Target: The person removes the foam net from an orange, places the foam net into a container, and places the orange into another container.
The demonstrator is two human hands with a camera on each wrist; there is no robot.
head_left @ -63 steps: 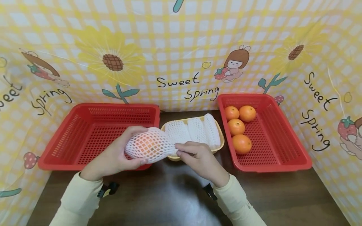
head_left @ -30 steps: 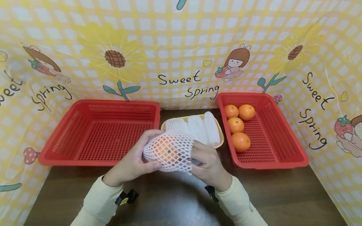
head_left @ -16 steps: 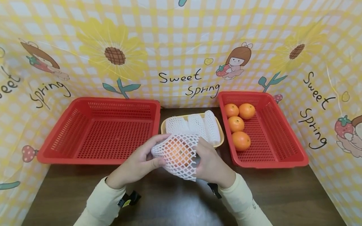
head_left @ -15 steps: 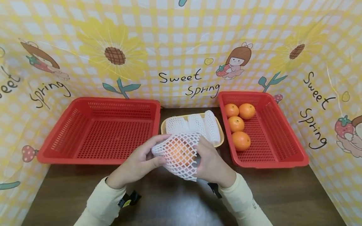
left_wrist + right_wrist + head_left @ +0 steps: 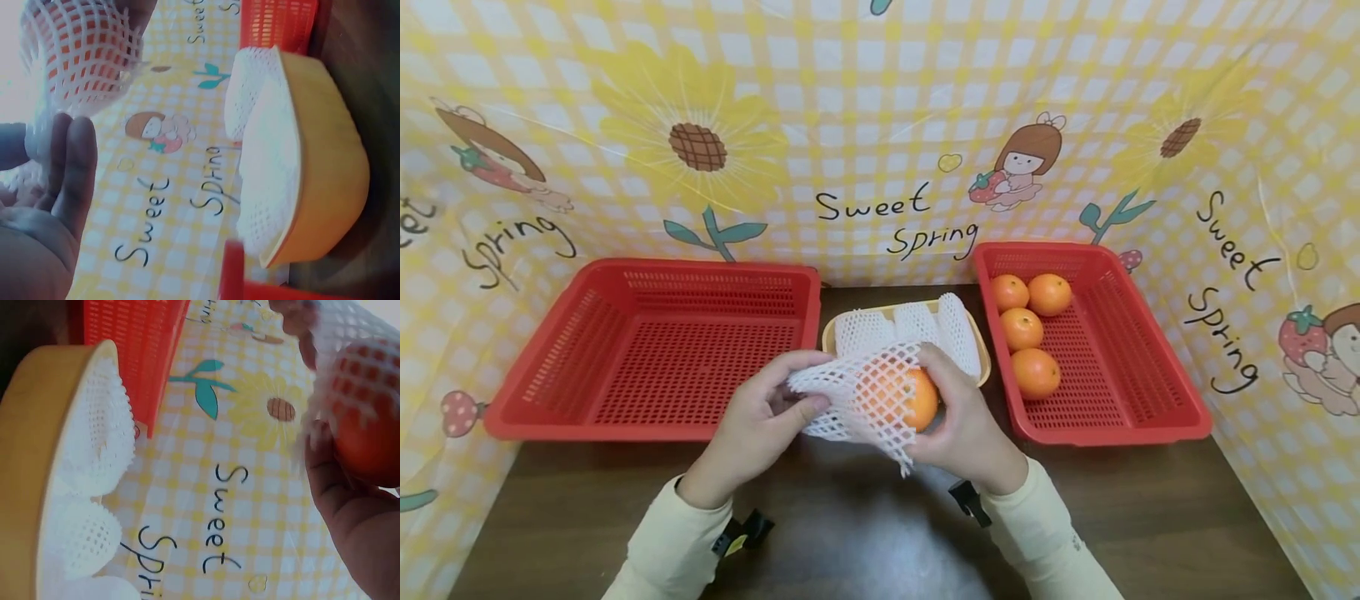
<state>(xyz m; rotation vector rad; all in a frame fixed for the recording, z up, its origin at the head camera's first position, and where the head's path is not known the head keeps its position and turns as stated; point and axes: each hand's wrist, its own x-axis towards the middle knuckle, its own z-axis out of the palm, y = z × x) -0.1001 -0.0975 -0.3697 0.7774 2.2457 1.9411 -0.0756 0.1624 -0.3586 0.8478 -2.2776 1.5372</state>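
In the head view, an orange (image 5: 925, 402) sits partly inside a white foam net sleeve (image 5: 827, 385), its bare right side showing past the sleeve's ragged mouth. My left hand (image 5: 748, 429) pinches the gathered left end of the sleeve between thumb and fingers. On the other side my right hand (image 5: 970, 437) grips the orange, fingers and thumb around it and against the net's edge. The right wrist view shows the bare underside of the orange (image 5: 369, 447) against the right hand (image 5: 350, 512). Meshed orange also appears above the left hand (image 5: 47, 231) in the left wrist view.
Behind the hands, a yellow tray (image 5: 984, 372) holds several white foam nets (image 5: 958, 333). A red basket (image 5: 655, 432) stands to the left, and another red basket (image 5: 1112, 435) with several oranges (image 5: 1036, 374) to the right. A checked cloth (image 5: 880, 108) surrounds the brown table (image 5: 850, 542).
Both hands moved right and the right hand went from pinching the net's end to gripping the orange. The orange, earlier fully within the net, now sticks out at its right end.
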